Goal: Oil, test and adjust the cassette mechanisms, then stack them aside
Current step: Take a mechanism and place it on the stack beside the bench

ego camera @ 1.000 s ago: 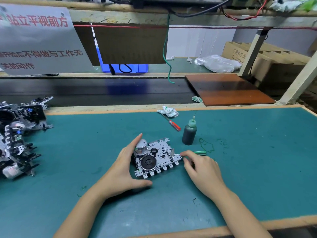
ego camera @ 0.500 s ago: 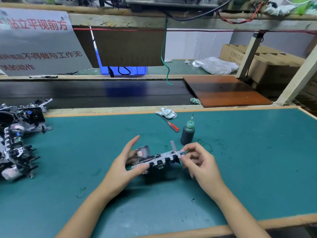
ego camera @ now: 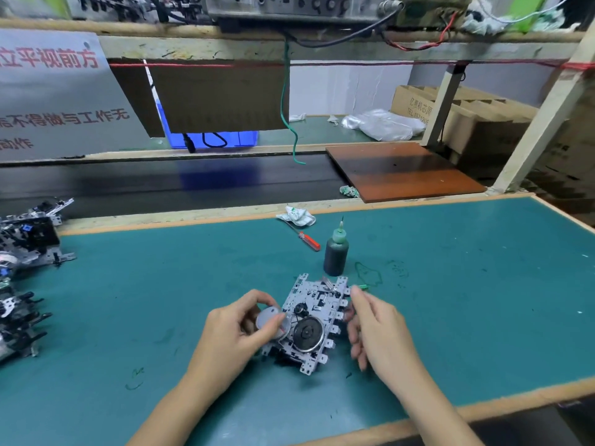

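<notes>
**Both hands hold one cassette mechanism above the green mat**

The left hand comes in from the lower left with the wrist bent inward. Its fingers are curled and its thumb and forefinger clamp the round silver motor can on the left side of the cassette mechanism. The right hand reaches in from the lower right, palm turned toward the mechanism. Its fingers are bent and close together along the mechanism's right edge, by the row of square tabs, with the forefinger tip up near the far right corner. Whether those fingers pinch the edge or only rest against it cannot be told.

The mechanism is tilted, its near end raised above the green mat, with the black flywheel facing up and a shadow beneath it. It sits near the front middle of the mat.

Just behind the mechanism stands a dark oil bottle, upright, with a green cap and a thin needle tip; how full it is cannot be seen. A red-handled screwdriver lies behind and to the left of the bottle, and a crumpled white rag lies beyond that at the mat's far edge. A small green tool pokes out just right of the mechanism. Well to the left of the mechanism, at the mat's left edge, lies a pile of other mechanisms.
</notes>
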Motion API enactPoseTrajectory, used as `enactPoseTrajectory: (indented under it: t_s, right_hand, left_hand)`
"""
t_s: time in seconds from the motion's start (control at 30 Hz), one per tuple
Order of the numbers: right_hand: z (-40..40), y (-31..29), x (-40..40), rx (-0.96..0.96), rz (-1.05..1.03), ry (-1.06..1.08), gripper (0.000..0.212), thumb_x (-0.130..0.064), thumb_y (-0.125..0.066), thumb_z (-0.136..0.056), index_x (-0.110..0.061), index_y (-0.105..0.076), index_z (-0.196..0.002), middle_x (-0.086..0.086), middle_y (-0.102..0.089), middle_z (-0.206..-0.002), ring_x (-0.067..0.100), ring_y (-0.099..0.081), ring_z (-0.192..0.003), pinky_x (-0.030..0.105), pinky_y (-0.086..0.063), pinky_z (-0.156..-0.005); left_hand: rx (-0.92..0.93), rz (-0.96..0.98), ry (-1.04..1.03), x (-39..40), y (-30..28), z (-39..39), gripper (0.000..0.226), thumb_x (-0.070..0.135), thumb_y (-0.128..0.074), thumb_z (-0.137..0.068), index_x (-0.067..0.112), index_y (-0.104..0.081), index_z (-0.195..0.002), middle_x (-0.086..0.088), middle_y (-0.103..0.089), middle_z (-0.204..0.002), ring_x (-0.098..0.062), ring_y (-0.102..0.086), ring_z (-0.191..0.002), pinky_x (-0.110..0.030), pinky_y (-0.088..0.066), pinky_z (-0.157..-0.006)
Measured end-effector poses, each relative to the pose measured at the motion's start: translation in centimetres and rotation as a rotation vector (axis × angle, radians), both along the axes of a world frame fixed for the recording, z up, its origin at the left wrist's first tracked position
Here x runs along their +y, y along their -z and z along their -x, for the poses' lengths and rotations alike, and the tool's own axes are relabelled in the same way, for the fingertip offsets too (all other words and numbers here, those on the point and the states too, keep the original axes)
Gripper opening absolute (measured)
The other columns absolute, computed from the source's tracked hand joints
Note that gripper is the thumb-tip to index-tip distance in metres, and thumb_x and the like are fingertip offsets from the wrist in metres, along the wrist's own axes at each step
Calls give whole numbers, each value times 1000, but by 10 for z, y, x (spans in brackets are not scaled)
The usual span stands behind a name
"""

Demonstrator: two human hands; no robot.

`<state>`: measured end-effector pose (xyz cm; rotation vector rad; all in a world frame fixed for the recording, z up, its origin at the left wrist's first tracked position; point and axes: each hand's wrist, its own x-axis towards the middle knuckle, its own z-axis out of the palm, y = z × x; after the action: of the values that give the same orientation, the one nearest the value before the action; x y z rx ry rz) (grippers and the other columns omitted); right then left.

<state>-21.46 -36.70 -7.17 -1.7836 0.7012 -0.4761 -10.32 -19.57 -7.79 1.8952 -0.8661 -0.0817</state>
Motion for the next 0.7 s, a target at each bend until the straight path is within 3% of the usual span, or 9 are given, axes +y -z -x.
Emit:
enactPoseTrajectory:
  t_s: [0.1, 0.17, 0.27, 0.33, 0.5, 0.63, 0.7]
  right_hand:
    - [13, -6, 4, 14, -33, 4, 31, -38, -47, -94, -13, -53, -77, 0, -49, -42, 19, -49, -36, 26, -41, -34]
    - [22, -10, -1, 81, 23, 2, 25, -40, -52, -91, -18, -49, -80, 1, -52, -45, 19, -52, -39, 30, -48, -40]
    - [38, -22, -24, 243, 313, 59, 23, -47, -44, -93, -28, -44, -80, 2, -59, -56, 25, -59, -56, 38, -52, -62]
    - [48, -36, -46, 305, 487, 159, 21, -46, -38, -95, -29, -42, -84, -1, -59, -62, 29, -59, -67, 39, -49, -68]
    - [72, -71, -121, 273, 829, 438, 21, -40, -42, -96, -21, -50, -94, 7, -63, -74, 37, -57, -79, 41, -40, -66]
    - [101, -77, -185, 147, 882, 571, 19, -35, -53, -93, -16, -51, -92, -4, -49, -55, 34, -53, -65, 38, -33, -59]
    - [117, -74, -217, 146, 874, 638, 22, -36, -57, -90, -16, -47, -88, -4, -46, -53, 32, -51, -63, 37, -35, -58]
  left_hand:
    - [-6, -1, -38, -9, 1, 9, 13, 34, -71, -76, 29, -60, -72, -5, -61, -54, -7, -36, -45, -23, -39, -51]
    - [24, 17, -63, -19, 2, 20, 18, 35, -75, -73, 28, -59, -70, -5, -64, -55, -12, -43, -44, -28, -43, -54]
    - [50, 38, -75, -48, -5, 37, 24, 48, -72, -67, 28, -61, -70, 5, -63, -51, -11, -51, -45, -25, -46, -55]
    - [81, 52, -43, -80, -11, 46, 19, 39, -76, -71, 27, -61, -71, 9, -64, -52, -8, -56, -48, -25, -50, -58]
    - [301, 137, 153, -185, -31, 72, 20, 32, -76, -79, 23, -58, -77, 9, -70, -61, -10, -64, -56, -36, -56, -64]
    - [431, 113, 372, -266, -35, 97, 22, 29, -71, -85, 21, -52, -81, 14, -65, -54, -2, -60, -50, -24, -50, -61]
    - [475, 73, 474, -299, -32, 112, 23, 30, -70, -86, 21, -50, -81, 10, -62, -53, -3, -55, -47, -26, -47, -62]
